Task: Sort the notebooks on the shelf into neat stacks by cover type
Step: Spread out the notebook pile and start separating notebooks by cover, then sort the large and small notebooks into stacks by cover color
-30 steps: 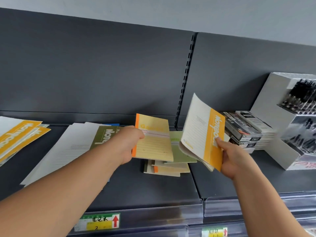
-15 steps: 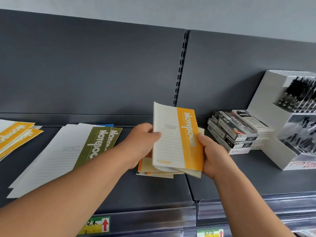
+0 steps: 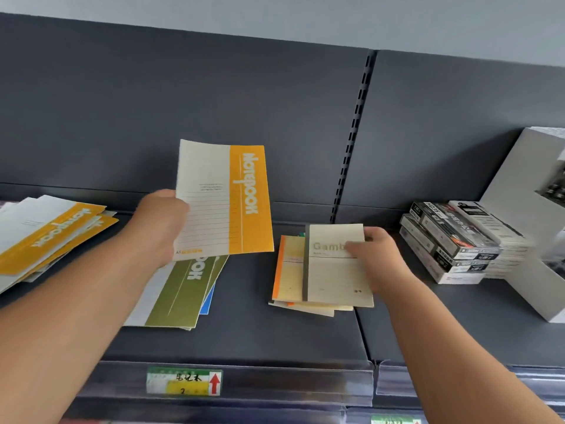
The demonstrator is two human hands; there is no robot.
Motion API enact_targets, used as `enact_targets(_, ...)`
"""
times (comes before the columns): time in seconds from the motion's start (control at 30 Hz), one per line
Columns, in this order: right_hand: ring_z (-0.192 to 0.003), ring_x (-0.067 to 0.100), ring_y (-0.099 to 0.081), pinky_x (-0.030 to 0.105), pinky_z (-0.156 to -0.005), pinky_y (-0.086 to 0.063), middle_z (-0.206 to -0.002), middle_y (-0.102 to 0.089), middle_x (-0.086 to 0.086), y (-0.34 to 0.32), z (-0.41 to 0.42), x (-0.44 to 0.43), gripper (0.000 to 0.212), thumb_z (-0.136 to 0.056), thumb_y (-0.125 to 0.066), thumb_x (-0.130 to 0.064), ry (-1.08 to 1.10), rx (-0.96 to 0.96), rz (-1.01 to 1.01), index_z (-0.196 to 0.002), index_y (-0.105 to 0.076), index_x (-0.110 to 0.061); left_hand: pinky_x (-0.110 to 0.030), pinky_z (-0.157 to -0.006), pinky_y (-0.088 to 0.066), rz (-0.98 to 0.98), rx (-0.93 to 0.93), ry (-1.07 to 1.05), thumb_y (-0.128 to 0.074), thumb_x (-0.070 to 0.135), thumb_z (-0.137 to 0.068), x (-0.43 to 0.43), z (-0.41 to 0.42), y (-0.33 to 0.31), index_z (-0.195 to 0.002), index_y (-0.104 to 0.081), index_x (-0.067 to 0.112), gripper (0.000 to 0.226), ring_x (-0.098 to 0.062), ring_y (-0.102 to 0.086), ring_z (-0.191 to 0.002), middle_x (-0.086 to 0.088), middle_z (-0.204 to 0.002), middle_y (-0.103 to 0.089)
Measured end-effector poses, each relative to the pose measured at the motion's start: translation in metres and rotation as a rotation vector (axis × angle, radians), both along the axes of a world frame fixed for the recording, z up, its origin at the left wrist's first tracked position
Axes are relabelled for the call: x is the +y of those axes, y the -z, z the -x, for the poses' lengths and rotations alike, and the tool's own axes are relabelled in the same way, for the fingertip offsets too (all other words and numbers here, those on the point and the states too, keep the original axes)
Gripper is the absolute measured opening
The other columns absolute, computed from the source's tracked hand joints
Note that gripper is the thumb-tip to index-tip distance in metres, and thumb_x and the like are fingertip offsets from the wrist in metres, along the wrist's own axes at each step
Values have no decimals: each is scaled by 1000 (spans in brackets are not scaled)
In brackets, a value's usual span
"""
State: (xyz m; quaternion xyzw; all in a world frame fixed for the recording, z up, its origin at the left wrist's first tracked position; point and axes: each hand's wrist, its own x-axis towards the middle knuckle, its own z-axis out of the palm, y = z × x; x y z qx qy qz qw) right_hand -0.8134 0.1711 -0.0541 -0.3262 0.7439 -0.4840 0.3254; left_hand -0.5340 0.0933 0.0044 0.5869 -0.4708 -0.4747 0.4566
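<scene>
Two arms outstretched, left hand [image 3: 162,228] gripping notebook [image 3: 226,200]

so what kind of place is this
Most likely a stationery shop: a slotted display shelf with a price label in its front rail, notebooks laid out in piles, and boxed stock stacked at the right.

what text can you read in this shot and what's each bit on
"Notebook": yellow-band notebook held up by the left hand.
"Notebook": top cover of the left pile.
"OOK": green-band notebook, rest hidden.
"Gamb": cream notebook; the right hand covers the rest.
"2" beside a red arrow: shelf label; its handwriting is unclear.
Black boxes and small cover print: too blurred.
</scene>
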Motion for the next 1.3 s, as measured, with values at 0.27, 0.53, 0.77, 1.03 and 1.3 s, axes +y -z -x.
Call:
enact_targets(0.27,-143,31,-18,50,-112,-24,-155,-28,3,8,-34,-7,62,-90,-61,-25,-85,761,-217,-146,-34,-22,-31,-65,-46,-46,-181,-11,-42,5,-96,6,-51,24,-79,-62,19,30,-27,-61,-80,-4,-85,-66)
enact_targets(0.53,-142,25,-26,38,-114,-26,-154,-33,3,-4,-117,-14,52,-93,-59,-24,-408,806,73,-143,-44,-18,-36,-74,-49,-73,-457,-37,-51,6,-91,4,-90,54,-98,-52,17,13,-25,-57,-87,-6,-101,-60)
enact_targets(0.77,-142,23,-27,36,-116,-24,-154,-34,2,6,-172,-5,53,-95,-56,-33,-568,937,33,-145,-41,-19,-38,-96,-43,4,-853,67,-63,24,-88,7,-121,75,-150,-23,17,74,-27,-41,-133,-6,-150,-38)
enact_targets(1.03,-144,22,-25,42,-117,-24,-156,-29,-2,-4,-272,-12,53,-96,-52,-41,-596,968,32,-145,-39,-25,-42,-105,-37,275,-1092,91,-55,43,-92,28,-219,55,-145,-32,18,64,-27,-39,-132,-6,-144,-43)
enact_targets(1.3,-135,22,-39,41,-112,-31,-146,-45,-1,-15,-427,-36,49,-94,-57,-35,-659,896,143,-140,-47,-20,-39,-106,-32,303,-1237,-6,-53,49,-91,37,-376,40,-146,-31,21,66,-24,-37,-134,-3,-145,-42)
